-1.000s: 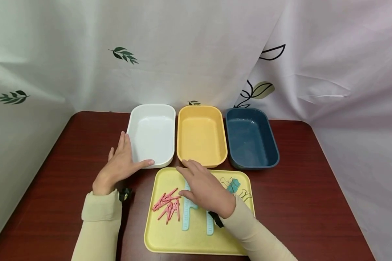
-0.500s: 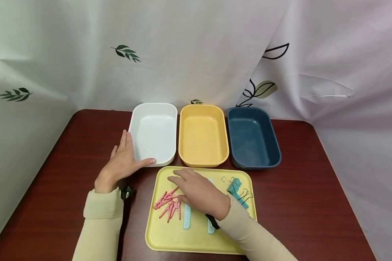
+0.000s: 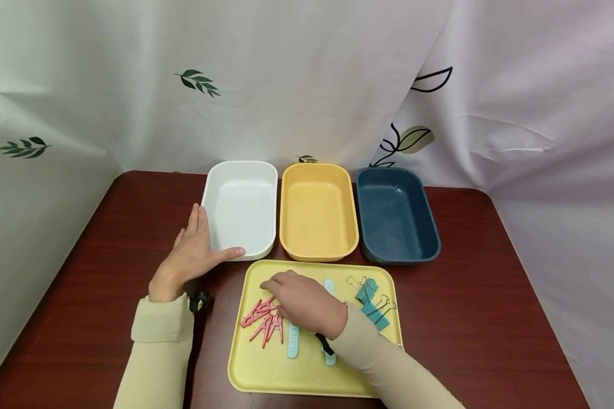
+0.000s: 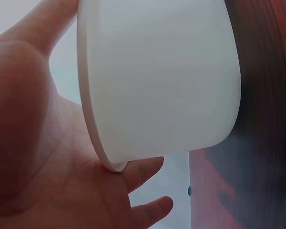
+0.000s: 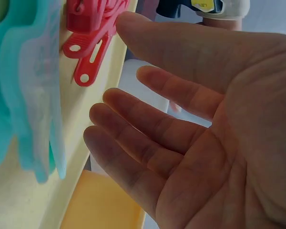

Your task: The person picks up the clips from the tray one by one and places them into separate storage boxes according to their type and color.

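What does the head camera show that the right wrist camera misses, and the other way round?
Only the head view shows the left hand resting against the white bin, the blue bin, the binder clips and the table. Only the right wrist view shows the right hand's palm side, fingers relaxed and holding nothing. Both show the right hand, the pink clothespins, the light blue rulers and the yellow tray.
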`<action>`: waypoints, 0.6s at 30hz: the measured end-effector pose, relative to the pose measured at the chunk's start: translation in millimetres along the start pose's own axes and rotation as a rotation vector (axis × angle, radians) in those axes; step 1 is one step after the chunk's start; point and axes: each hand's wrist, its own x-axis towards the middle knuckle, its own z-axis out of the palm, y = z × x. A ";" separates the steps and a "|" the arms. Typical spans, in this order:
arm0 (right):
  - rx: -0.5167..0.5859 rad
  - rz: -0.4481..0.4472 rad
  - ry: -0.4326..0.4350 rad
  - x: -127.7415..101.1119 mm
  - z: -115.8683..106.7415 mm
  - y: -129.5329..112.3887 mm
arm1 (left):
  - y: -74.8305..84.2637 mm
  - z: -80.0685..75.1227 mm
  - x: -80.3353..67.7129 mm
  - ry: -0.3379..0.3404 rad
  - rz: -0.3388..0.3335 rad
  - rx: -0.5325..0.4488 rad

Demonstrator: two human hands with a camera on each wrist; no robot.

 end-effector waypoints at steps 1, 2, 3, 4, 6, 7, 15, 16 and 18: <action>-0.002 -0.003 -0.001 0.8 0.8 -0.5 | -0.3 0.1 -0.2 0.004 -0.001 -0.001; 0.000 -0.003 -0.002 1.7 1.4 -1.0 | -0.2 -0.1 -0.5 0.005 -0.001 -0.004; -0.001 -0.004 -0.003 2.6 2.2 -1.5 | -0.5 -0.1 -0.5 0.006 -0.001 -0.006; -0.001 -0.002 -0.006 3.3 2.8 -1.7 | 0.1 -0.2 -0.6 0.005 -0.001 -0.008; -0.002 0.005 -0.014 5.0 4.2 -2.1 | 0.8 -0.5 -0.4 0.003 -0.002 -0.012; -0.004 0.008 -0.019 5.9 5.0 -2.3 | 0.9 -0.6 -0.3 0.001 -0.003 -0.012; -0.011 0.010 -0.011 10.4 7.4 -2.4 | 2.1 -0.8 0.0 -0.010 -0.013 -0.017; -0.010 0.013 -0.010 10.8 7.3 -2.0 | 2.3 -0.9 -0.2 -0.010 -0.013 -0.018; -0.006 0.019 -0.014 11.5 7.0 -1.3 | 2.4 -1.2 -0.4 -0.009 -0.013 -0.016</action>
